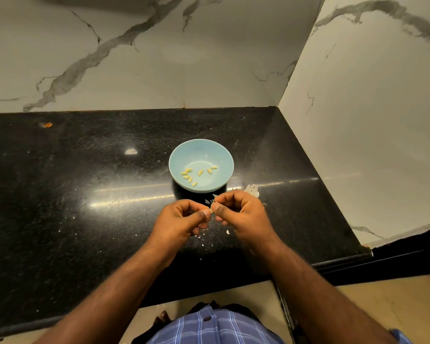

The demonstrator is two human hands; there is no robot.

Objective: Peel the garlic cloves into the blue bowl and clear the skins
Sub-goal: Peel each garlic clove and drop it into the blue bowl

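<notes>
A small garlic clove (211, 210) is pinched between the thumb and fingertips of the left hand (184, 220) and those of the right hand (242, 214), which meet just above the black desk (85, 194) toward its front edge. The fingers of both hands are curled narrowly round the clove, so that little of it is seen beyond a pale sliver between the thumbnails.

The blue bowl (201, 147) is set on the desk just behind the hands, about midway between the front and back edges and nearer the right edge. Several peeled cloves (189, 176) are scattered over its bottom, most of them toward its front left.

A clump of white garlic skin (252, 190) is seen on the desk beside the bowl's front right, just behind the right hand. Small skin flakes (201, 240) are strewn on the desk under and between the hands.

Marble-patterned wall panels (134, 70) rise along the back and right edges of the desk. A blue checked shirt (209, 328) is seen below the front edge.
</notes>
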